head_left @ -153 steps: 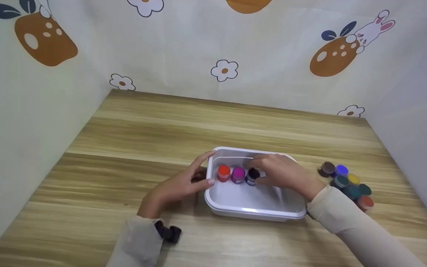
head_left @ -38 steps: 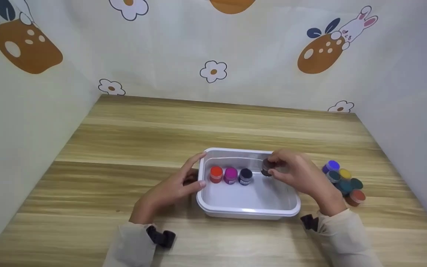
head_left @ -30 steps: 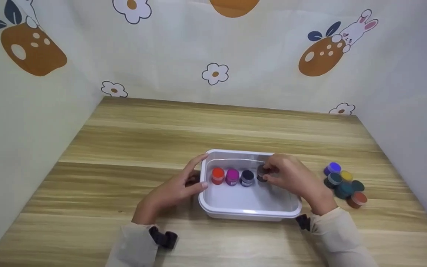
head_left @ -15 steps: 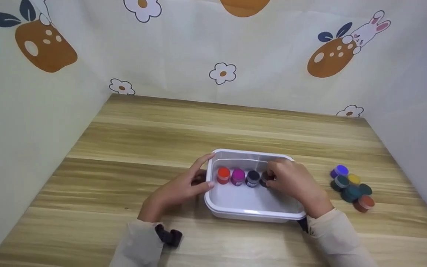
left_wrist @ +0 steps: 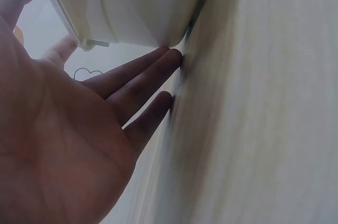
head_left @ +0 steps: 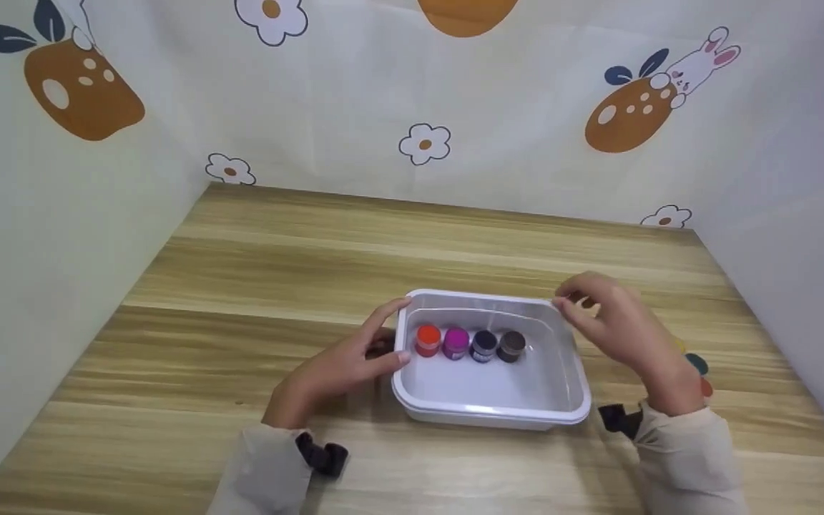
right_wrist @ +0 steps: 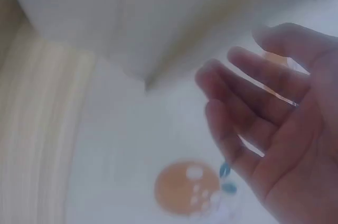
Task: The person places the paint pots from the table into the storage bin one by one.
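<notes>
A white plastic tub [head_left: 469,388] stands on the table. Inside it, a row of small paint jars runs left to right: an orange-red jar [head_left: 428,340], a magenta jar [head_left: 455,344], a black jar [head_left: 483,346] and a dark brown jar [head_left: 512,346]. My left hand [head_left: 333,368] touches the tub's left rim with thumb and index finger; in the left wrist view its other fingers [left_wrist: 142,84] reach straight toward the tub's base. Above the tub's back right corner is my right hand [head_left: 616,322], fingers loosely bent, holding nothing.
More paint jars sit on the table right of the tub, mostly hidden behind my right forearm; a dark green lid [head_left: 697,363] and an orange-red edge [head_left: 707,387] show past it. Patterned white walls [head_left: 340,136] enclose the wooden table [head_left: 290,250] at the back and sides.
The brown jar went from the table pile into the tub, to the right of the black one. My right hand let go of it and rose back and right. The left hand stayed at the rim.
</notes>
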`<state>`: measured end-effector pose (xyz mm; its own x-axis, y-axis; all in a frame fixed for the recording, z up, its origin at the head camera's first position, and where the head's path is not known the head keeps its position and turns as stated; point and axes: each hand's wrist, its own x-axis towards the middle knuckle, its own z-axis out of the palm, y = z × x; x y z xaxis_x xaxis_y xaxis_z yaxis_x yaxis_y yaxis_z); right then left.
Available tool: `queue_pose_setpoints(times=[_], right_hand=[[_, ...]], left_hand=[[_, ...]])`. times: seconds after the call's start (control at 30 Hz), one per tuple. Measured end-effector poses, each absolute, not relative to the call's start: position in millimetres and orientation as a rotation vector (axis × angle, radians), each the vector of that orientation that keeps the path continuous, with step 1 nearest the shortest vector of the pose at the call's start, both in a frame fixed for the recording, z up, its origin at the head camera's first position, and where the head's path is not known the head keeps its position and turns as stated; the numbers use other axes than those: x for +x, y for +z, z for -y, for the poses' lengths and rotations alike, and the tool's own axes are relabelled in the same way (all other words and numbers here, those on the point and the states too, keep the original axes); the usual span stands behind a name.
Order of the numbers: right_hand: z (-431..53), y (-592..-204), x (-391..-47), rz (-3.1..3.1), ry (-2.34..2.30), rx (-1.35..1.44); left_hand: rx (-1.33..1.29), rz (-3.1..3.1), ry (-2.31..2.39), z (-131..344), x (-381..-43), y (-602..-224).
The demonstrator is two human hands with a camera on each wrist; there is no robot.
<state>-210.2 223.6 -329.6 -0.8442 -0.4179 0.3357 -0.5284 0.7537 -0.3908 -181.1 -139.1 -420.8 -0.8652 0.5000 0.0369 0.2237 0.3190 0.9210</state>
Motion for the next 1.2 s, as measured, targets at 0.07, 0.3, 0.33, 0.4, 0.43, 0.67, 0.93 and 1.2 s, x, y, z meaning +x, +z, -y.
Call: queue_pose_setpoints(times=[0.07,0.3,0.33,0.4,0.43,0.67,0.93,1.2], right_hand=[[-241.8,-327.3,-212.8,2.64,0.751,0.672],[-303.1,-344.4,-216.2,2.664,0.798,0.348],[-310.0,-348.9,-217.0,2.683,0.792,0.312],[-321.5,-357.5,-219.7,2.718,0.809,0.258],[-326.3,-361.4,-220.8,2.743,0.822,0.227],[-344.8,-379.0,-225.5,2.934,0.827,0.07],[-345.4,-384.1,-228.5,2.986,0.892,-0.066],[-343.5,-388.0,-225.9,2.986,0.954,-0.193]], left_hand=[[0.656,-2.334,1.561,139.2,-181.6,-420.6],[0.667,-2.346,1.537,139.9,-181.3,-420.4],[0.668,-2.346,1.539,140.1,-181.0,-419.9],[0.662,-2.35,1.545,140.8,-180.6,-418.9],[0.657,-2.353,1.545,141.1,-180.4,-418.4],[0.7,-2.341,1.546,140.3,-181.5,-419.5],[0.745,-2.334,1.566,140.6,-183.3,-422.1],[0.724,-2.347,1.549,139.5,-182.5,-421.1]])
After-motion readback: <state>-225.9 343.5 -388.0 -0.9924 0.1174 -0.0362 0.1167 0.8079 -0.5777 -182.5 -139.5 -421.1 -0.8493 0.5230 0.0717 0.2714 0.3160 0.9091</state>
